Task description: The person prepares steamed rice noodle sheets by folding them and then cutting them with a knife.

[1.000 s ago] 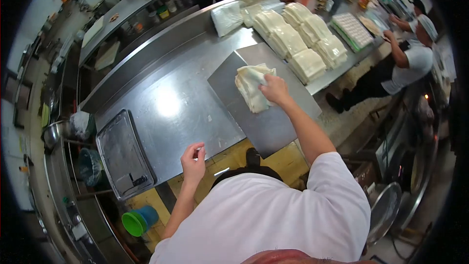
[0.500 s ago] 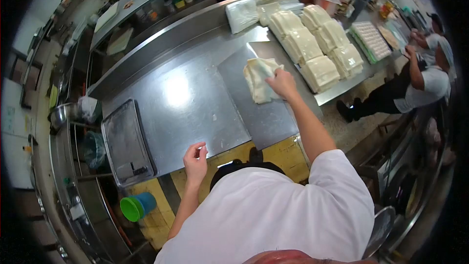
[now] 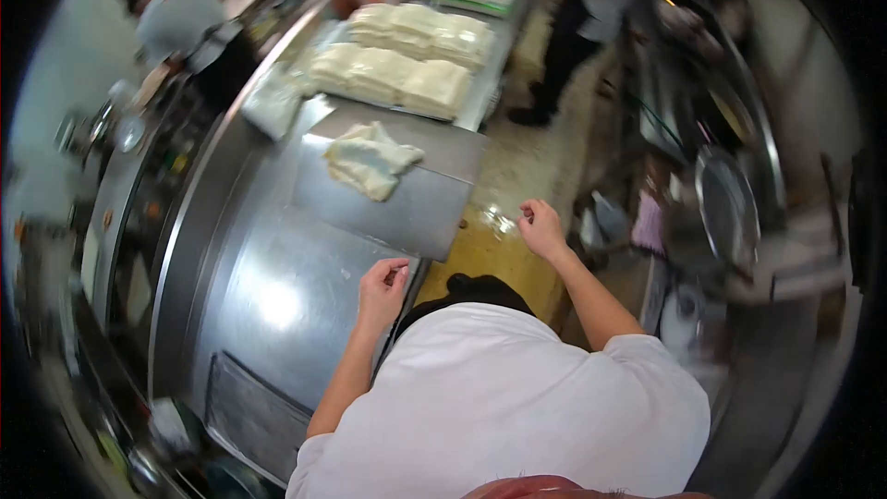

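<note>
My left hand (image 3: 382, 292) hovers by the front edge of the steel table (image 3: 277, 249), fingers loosely curled with a gap to the thumb. Nothing shows in it. Over the floor to the right of the table is my right hand (image 3: 542, 230), half curled and slightly blurred, holding nothing that I can see. A crumpled, damp-looking off-white cloth (image 3: 371, 159) lies on a flat steel sheet (image 3: 407, 199) on the table, apart from both hands.
Stacked pale sheets (image 3: 393, 74) sit on a tray beyond the cloth, near a plastic-wrapped pack (image 3: 273, 102). A dark tray (image 3: 254, 411) lies at the table's near left. One person (image 3: 591, 0) stands at the far right, another (image 3: 194, 18) at the far left.
My right hand has let go of the cloth and drawn back toward me, leaving it crumpled on the steel sheet. The view has turned to the right.
</note>
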